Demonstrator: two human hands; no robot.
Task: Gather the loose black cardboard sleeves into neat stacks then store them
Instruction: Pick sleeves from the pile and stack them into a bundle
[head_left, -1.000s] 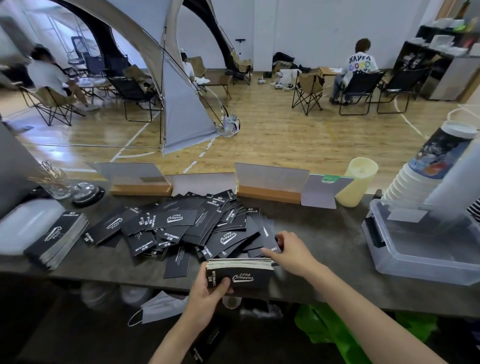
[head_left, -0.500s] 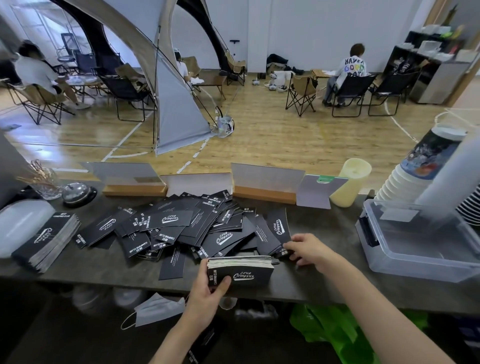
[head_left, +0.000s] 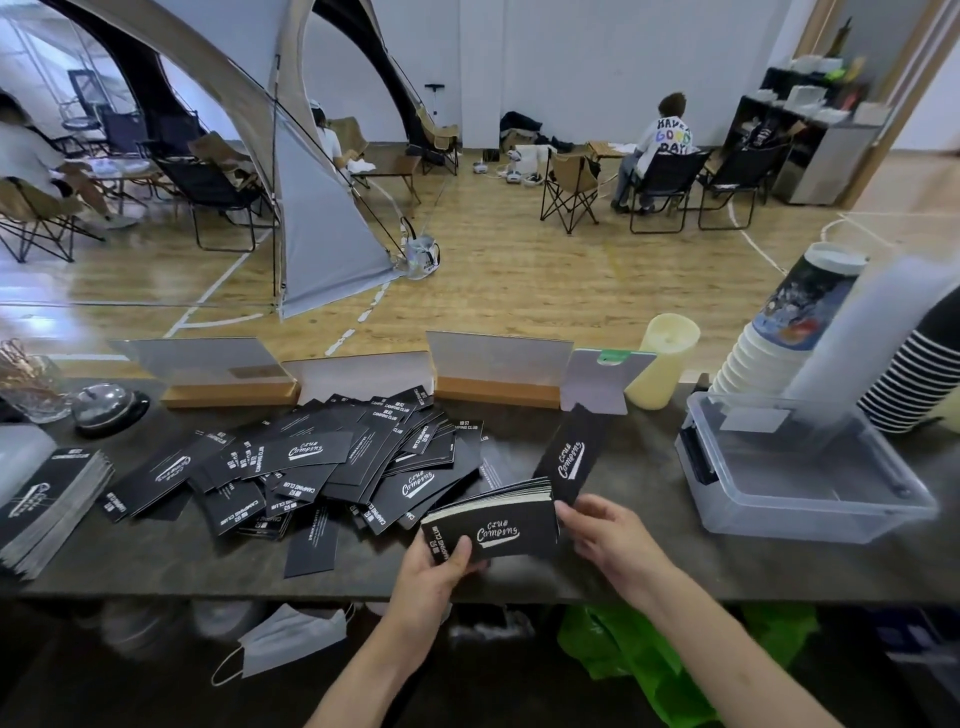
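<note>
Left hand: I see my left hand (head_left: 436, 571) gripping a stack (head_left: 493, 530) of black sleeves by its lower left corner, thumb curled over the printed front, the other fingers hidden behind.
Stack: held tilted just above the front edge of the counter (head_left: 623, 577).
Right hand: my right hand (head_left: 602, 535) pinches the bottom end of a single sleeve (head_left: 571, 457), which stands nearly upright just beside the stack's right edge.
Loose pile: a pile (head_left: 322, 462) of sleeves lies scattered and overlapping across the middle of the counter.
Far left: a second stack (head_left: 47, 499) lies flat on the counter.
Right: a clear bin (head_left: 805, 483) with its lid off sits on the counter, with cups (head_left: 769, 338) leaning behind it.
</note>
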